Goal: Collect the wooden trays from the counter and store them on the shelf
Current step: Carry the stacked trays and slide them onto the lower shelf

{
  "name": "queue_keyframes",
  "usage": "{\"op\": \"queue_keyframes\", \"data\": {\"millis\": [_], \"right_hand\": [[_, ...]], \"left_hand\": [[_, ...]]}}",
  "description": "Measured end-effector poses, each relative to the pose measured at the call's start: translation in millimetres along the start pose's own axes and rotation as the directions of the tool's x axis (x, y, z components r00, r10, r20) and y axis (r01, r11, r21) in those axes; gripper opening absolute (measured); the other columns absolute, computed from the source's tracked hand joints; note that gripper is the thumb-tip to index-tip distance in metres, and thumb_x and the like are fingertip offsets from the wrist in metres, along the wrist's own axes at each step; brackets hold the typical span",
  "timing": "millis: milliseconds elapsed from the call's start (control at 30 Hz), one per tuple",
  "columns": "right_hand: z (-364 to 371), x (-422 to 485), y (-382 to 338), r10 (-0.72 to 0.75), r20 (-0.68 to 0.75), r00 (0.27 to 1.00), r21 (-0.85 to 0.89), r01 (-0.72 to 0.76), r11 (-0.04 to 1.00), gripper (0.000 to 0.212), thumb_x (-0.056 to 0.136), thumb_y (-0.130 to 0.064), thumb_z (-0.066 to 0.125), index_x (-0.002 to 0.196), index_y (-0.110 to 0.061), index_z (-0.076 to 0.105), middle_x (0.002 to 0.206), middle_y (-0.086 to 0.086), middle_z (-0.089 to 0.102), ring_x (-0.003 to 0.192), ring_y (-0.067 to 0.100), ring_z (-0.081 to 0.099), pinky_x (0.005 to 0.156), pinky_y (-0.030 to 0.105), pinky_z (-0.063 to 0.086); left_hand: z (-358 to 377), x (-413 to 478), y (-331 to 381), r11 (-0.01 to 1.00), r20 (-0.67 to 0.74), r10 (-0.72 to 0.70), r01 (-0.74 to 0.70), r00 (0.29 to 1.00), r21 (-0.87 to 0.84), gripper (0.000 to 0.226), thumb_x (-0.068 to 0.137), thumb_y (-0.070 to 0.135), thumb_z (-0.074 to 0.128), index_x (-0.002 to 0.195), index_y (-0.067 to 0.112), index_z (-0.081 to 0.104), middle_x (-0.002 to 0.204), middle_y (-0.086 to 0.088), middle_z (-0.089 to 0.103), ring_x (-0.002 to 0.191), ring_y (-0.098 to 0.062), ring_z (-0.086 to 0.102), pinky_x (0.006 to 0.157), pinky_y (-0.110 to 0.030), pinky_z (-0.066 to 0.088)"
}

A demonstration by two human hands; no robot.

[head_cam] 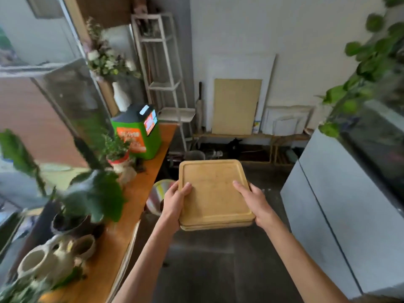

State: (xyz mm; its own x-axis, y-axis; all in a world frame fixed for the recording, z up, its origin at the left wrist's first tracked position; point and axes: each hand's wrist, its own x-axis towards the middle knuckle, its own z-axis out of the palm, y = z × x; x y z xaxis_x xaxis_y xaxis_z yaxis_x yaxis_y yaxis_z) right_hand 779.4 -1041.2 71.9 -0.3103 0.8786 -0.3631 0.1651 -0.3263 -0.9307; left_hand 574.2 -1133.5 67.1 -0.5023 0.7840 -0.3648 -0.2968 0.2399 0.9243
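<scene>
A stack of light wooden trays [213,193] is carried flat in front of me, above the dark floor. My left hand [176,201] grips the stack's left edge, thumb on top. My right hand [254,203] grips the right edge, fingers over the rim. At least two or three tray edges show at the stack's near side. A white open-frame shelf unit [160,62] stands against the back wall to the left, with a flat tray-like shelf [177,114] lower down.
An orange wooden counter [140,193] runs along my left, holding potted plants [115,149], a green box with a screen [140,132] and ceramic pots [54,256]. A grey cabinet [341,215] stands at right. Boards lean on the back wall above a low bench [251,136].
</scene>
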Motion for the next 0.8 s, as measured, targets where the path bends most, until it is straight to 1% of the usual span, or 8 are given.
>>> {"op": "queue_keyframes", "data": {"millis": [133, 233, 333, 400, 500, 567, 633, 800], "right_hand": [[-27.6, 86.7, -46.2, -0.043, -0.077, 0.996, 0.022, 0.044, 0.999, 0.052, 0.090, -0.049, 0.062, 0.133, -0.019, 0.058, 0.112, 0.003, 0.070, 0.102, 0.022, 0.067, 0.083, 0.038, 0.056], [-49.0, 147.3, -75.6, -0.031, -0.114, 0.993, 0.049, 0.037, 0.998, 0.053, 0.090, -0.049, 0.062, 0.135, -0.020, 0.056, 0.113, 0.002, 0.067, 0.101, 0.021, 0.064, 0.074, 0.032, 0.053], [-70.0, 219.9, -98.6, -0.010, -0.144, 0.990, 0.079, 0.022, 0.997, 0.055, 0.090, -0.050, 0.062, 0.136, -0.020, 0.055, 0.112, -0.001, 0.065, 0.099, 0.017, 0.062, 0.072, 0.030, 0.050], [-82.0, 272.5, -113.1, -0.006, -0.151, 0.988, 0.089, 0.019, 0.996, 0.056, 0.090, -0.050, 0.063, 0.136, -0.020, 0.054, 0.109, -0.004, 0.064, 0.096, 0.015, 0.060, 0.076, 0.033, 0.049], [-97.8, 356.3, -139.5, 0.016, -0.152, 0.988, 0.093, -0.002, 0.996, 0.058, 0.089, -0.051, 0.063, 0.138, -0.022, 0.052, 0.104, -0.008, 0.061, 0.093, 0.013, 0.058, 0.082, 0.037, 0.045], [-104.2, 410.4, -158.3, 0.042, -0.128, 0.991, 0.086, -0.031, 0.996, 0.060, 0.089, -0.052, 0.063, 0.139, -0.022, 0.052, 0.103, -0.008, 0.060, 0.091, 0.013, 0.057, 0.075, 0.035, 0.045], [-107.8, 464.8, -181.5, 0.042, -0.095, 0.995, 0.080, -0.035, 0.996, 0.058, 0.089, -0.051, 0.063, 0.138, -0.021, 0.052, 0.101, -0.009, 0.059, 0.089, 0.013, 0.056, 0.068, 0.032, 0.043], [-100.0, 589.7, -228.8, 0.115, 0.020, 0.993, 0.053, -0.116, 0.992, 0.049, 0.091, -0.048, 0.062, 0.131, -0.021, 0.053, 0.099, -0.007, 0.060, 0.087, 0.015, 0.057, 0.069, 0.033, 0.045]], "left_hand": [[59.4, 90.4, 49.9, 0.999, 0.071, 0.031, -0.032, 0.997, 0.006, 0.031, 0.092, 0.029, 0.064, 0.122, 0.025, 0.059, 0.111, -0.006, 0.070, 0.104, -0.028, 0.066, 0.093, -0.048, 0.054], [99.1, 151.2, 78.1, 0.999, 0.139, 0.044, -0.047, 0.989, 0.018, 0.033, 0.094, 0.028, 0.062, 0.125, 0.019, 0.061, 0.111, -0.007, 0.070, 0.102, -0.028, 0.067, 0.083, -0.040, 0.058], [139.2, 219.5, 97.6, 0.999, 0.180, 0.036, -0.040, 0.983, 0.017, 0.036, 0.094, 0.030, 0.063, 0.128, 0.020, 0.058, 0.115, -0.007, 0.069, 0.104, -0.027, 0.067, 0.086, -0.042, 0.057], [166.2, 269.1, 109.0, 0.999, 0.195, 0.027, -0.034, 0.981, 0.028, 0.040, 0.093, 0.031, 0.064, 0.130, 0.020, 0.055, 0.116, -0.006, 0.069, 0.104, -0.026, 0.067, 0.085, -0.040, 0.057], [201.0, 342.2, 124.1, 1.000, 0.171, -0.006, 0.004, 0.985, 0.015, 0.052, 0.091, 0.034, 0.066, 0.138, 0.018, 0.051, 0.119, -0.006, 0.067, 0.106, -0.027, 0.065, 0.091, -0.044, 0.055], [219.9, 384.5, 135.7, 0.999, 0.147, -0.043, 0.043, 0.988, 0.004, 0.056, 0.090, 0.034, 0.067, 0.141, 0.023, 0.047, 0.121, -0.005, 0.066, 0.108, -0.028, 0.064, 0.094, -0.046, 0.053], [236.8, 430.5, 147.5, 0.999, 0.133, -0.026, 0.031, 0.991, -0.032, 0.056, 0.090, 0.031, 0.067, 0.141, 0.028, 0.046, 0.122, -0.005, 0.064, 0.109, -0.028, 0.063, 0.094, -0.047, 0.052], [256.0, 531.3, 180.4, 0.999, 0.052, -0.008, 0.011, 0.999, -0.052, 0.066, 0.088, 0.031, 0.067, 0.146, 0.038, 0.038, 0.133, -0.003, 0.058, 0.116, -0.029, 0.059, 0.103, -0.053, 0.046]]}}
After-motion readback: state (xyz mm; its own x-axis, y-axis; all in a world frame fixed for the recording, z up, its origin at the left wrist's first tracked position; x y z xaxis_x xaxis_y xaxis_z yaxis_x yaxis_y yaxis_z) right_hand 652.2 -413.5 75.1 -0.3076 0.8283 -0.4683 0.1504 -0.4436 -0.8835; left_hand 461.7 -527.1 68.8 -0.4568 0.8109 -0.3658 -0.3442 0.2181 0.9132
